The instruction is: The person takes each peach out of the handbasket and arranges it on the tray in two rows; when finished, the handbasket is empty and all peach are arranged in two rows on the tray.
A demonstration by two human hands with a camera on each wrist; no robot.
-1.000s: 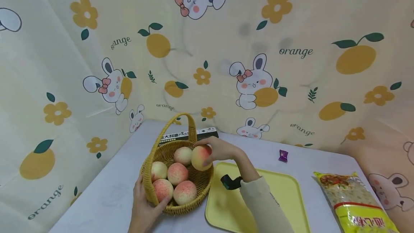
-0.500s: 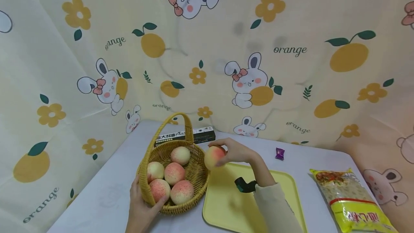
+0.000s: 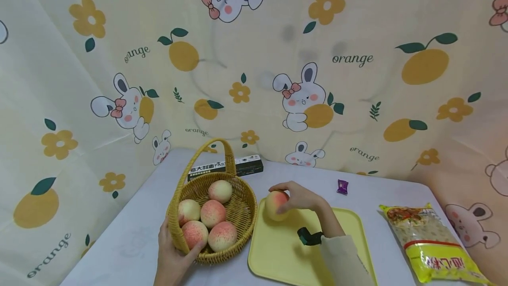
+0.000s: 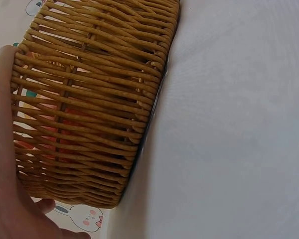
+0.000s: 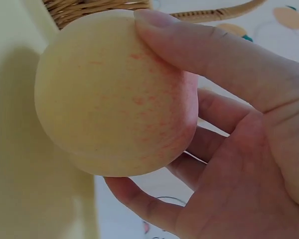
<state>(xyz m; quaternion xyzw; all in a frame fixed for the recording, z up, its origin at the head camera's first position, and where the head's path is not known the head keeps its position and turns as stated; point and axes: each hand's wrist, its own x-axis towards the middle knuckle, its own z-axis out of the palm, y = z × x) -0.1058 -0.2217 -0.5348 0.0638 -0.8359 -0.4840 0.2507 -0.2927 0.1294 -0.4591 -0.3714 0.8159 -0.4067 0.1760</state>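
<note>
A yellow-pink peach (image 3: 274, 208) is gripped by my right hand (image 3: 300, 197) over the far left corner of the yellow tray (image 3: 274, 253). In the right wrist view, thumb and fingers wrap the peach (image 5: 114, 94) from the right. My left hand (image 3: 173, 253) holds the near left rim of a wicker basket (image 3: 243, 206), thumb over the rim. Several peaches (image 3: 213, 213) lie inside, mostly on the left. The left wrist view shows the woven basket wall (image 4: 89, 104) with the left hand (image 4: 5, 174) along its edge.
Behind the basket stands a black-and-white pasta box (image 3: 248, 165). A small purple packet (image 3: 342, 187) lies beyond the tray. On the right is a yellow food bag (image 3: 432, 244). A printed curtain (image 3: 254, 56) surrounds the table (image 3: 127, 233).
My right hand has lifted the peach out of the basket and carried it rightward, then down over the tray. The left hand keeps its hold on the basket. The head view has shifted slightly.
</note>
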